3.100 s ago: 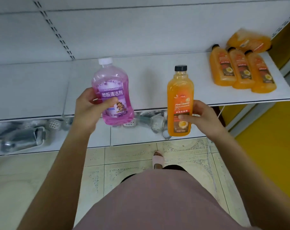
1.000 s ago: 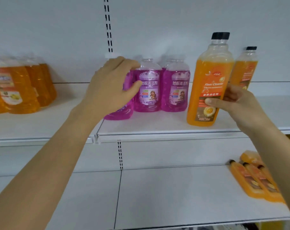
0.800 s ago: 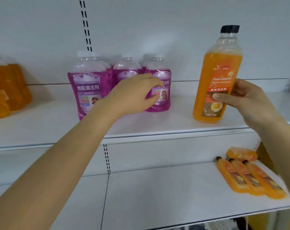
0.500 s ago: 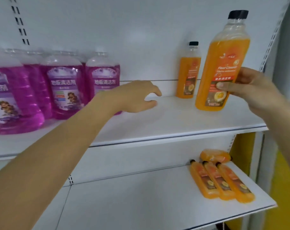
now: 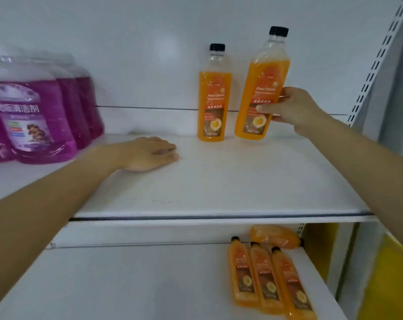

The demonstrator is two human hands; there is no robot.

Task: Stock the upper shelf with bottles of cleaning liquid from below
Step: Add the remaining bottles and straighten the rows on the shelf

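Since the frame before, the left hand (image 5: 149,154) has sunk flat and empty onto the upper shelf (image 5: 230,185), and the right hand (image 5: 295,109), gripping the orange bottle (image 5: 260,88), has carried it beside the standing bottle (image 5: 213,95). I judge this to be the placing step: the tilted bottle must be set upright and released without knocking its neighbour. Purple bottles (image 5: 34,116) stand well to the left, and the lying bottles (image 5: 265,280) wait on the lower shelf (image 5: 149,285).
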